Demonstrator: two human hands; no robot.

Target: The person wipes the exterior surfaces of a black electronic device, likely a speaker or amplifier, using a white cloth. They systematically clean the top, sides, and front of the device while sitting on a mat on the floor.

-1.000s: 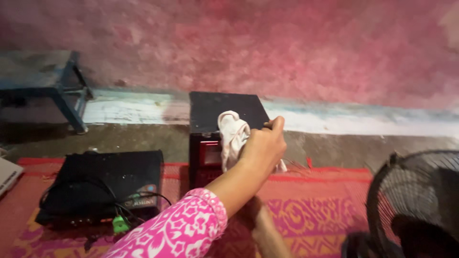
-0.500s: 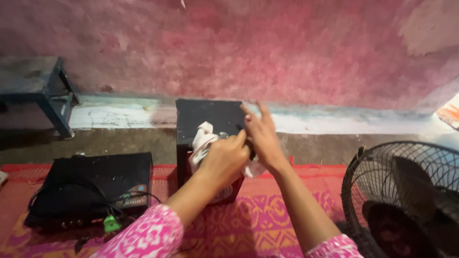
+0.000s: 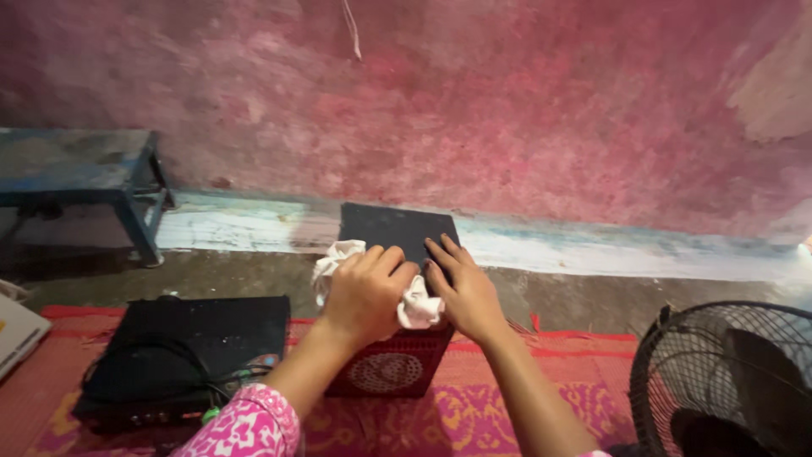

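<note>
The left hand (image 3: pixel 365 292) lies knuckles-up on a white cloth (image 3: pixel 416 306), fingers curled over the bunched fabric and pressing it onto the top of a black box (image 3: pixel 393 233); cloth shows at 10 o'clock of the hand, near the box's left edge, and again at 4 o'clock, where a fold hangs over the box's front edge; the middle of the cloth is hidden under the palm. The right hand (image 3: pixel 463 290) sits just beside the left, at its 3 o'clock, flat on the box top with fingers stretched out and close together, pointing toward 11 o'clock; it grips nothing; its thumb side touches the hanging fold of cloth. The box stands on end, dark top toward the camera, red grille front (image 3: pixel 391 372) with a round pale pattern facing down toward 6 o'clock; most of the bare top lies at 12 o'clock of both hands.

At 8 o'clock of the box a flat black device (image 3: pixel 194 338) with cables lies on a red and pink mat (image 3: pixel 524 398); at 4 o'clock stands a fan (image 3: pixel 727 381) with a dark wire cage; at 10 o'clock, well apart, a blue bench (image 3: pixel 76 165) stands against the pink wall (image 3: pixel 507 101); a pink patterned sleeve (image 3: pixel 249 427) covers the left forearm.
</note>
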